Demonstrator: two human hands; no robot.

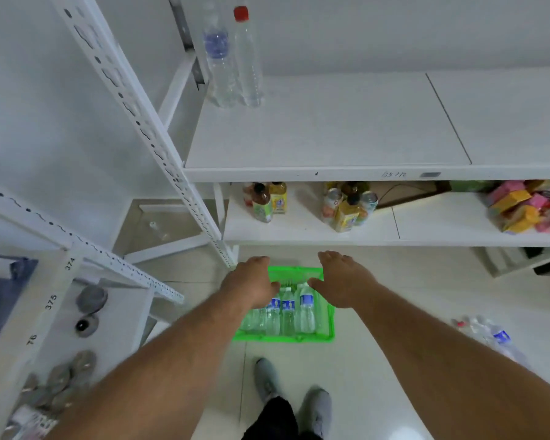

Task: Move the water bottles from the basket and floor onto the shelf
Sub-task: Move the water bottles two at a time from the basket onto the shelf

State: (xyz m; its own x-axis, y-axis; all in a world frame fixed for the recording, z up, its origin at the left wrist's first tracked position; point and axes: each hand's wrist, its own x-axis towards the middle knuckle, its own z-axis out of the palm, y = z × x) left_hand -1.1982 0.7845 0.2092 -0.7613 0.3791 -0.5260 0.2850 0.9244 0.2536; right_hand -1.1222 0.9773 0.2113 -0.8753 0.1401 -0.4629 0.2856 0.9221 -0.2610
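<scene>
A green basket (328, 325) sits on the floor below me, holding several clear water bottles (306, 308) with blue labels. My left hand (251, 282) hovers over the basket's left side, palm down, fingers apart, holding nothing. My right hand (342, 279) hovers over its right side, also empty and spread. Two bottles stand at the back left of the white shelf (331, 138): one with a blue label (218, 55), one with a red cap (248, 55). More bottles (492, 336) lie on the floor at the right.
The lower shelf (426, 233) carries drink bottles, cans (350, 204) and coloured packets (527, 206). A perforated white upright (146, 131) runs diagonally at left. A side rack (86, 312) at left holds round metal items. My feet (299, 389) stand behind the basket.
</scene>
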